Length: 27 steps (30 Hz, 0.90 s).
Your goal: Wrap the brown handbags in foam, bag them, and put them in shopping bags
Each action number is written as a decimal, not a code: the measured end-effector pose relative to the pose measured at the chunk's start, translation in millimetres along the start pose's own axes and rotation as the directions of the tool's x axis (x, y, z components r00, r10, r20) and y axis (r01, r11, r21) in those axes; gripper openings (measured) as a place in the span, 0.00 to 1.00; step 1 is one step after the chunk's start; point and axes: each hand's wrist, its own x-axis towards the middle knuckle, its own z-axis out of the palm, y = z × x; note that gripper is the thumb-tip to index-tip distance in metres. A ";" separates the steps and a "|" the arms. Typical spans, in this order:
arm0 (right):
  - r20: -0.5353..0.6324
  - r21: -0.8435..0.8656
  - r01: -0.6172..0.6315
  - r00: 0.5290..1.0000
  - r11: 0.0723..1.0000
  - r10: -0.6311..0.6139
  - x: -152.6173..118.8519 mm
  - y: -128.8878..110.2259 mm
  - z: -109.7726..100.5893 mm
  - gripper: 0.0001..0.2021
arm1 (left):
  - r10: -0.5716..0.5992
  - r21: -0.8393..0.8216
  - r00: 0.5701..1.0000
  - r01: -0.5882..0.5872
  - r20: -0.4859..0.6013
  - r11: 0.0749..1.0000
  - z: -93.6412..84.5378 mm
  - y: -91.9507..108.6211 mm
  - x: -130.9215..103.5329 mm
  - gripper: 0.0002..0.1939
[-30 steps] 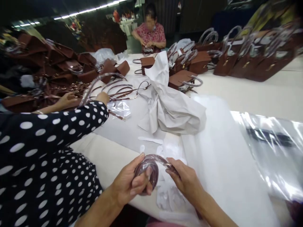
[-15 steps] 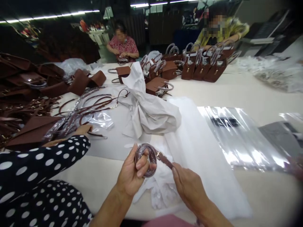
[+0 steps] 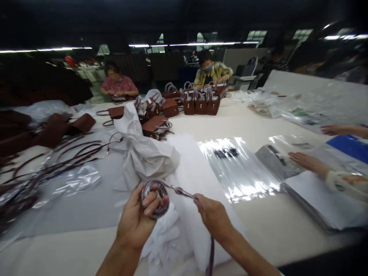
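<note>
A brown bag strap (image 3: 146, 188), wrapped in clear film, is wound into a coil around the fingers of my left hand (image 3: 138, 220). From the top of the coil the strap runs right, past a small metal buckle, into my right hand (image 3: 214, 214), which pinches it. Below my right hand another length of strap hangs toward the table's front edge. Crumpled white wrapping (image 3: 165, 237) lies beneath both hands. Just beyond the coil rests a creased sheet of pale paper (image 3: 152, 153).
Several loose brown straps (image 3: 77, 155) lie at left on a grey sheet. Brown handbags (image 3: 200, 105) stand at the back, before two seated people. White foam sheet (image 3: 189, 165) and clear plastic bags (image 3: 238, 168) spread to the right. Another person's hands (image 3: 312, 163) reach over a paper stack (image 3: 327, 199).
The view has swung right and tilted up. The polka-dot sleeve at left is gone from view; another person's hands appear at right. The strap between my hands now stretches longer from the coil.
</note>
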 end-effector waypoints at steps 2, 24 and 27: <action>0.220 0.247 -0.122 0.973 0.961 0.067 -8.7 3.4 -7.5 0.16 | 0.021 -0.019 1.000 -0.021 -0.004 1.000 4.4 -12.1 5.5 0.21; 0.417 0.582 -0.411 0.892 0.702 0.176 -79.5 -35.0 26.2 0.19 | 0.456 0.526 0.889 -0.408 0.044 0.746 -25.0 -72.6 21.9 0.16; 0.426 0.569 -0.338 0.901 0.750 0.083 -82.8 -39.8 16.2 0.17 | 0.434 0.778 0.881 -0.403 0.188 0.482 -38.6 -82.0 20.6 0.13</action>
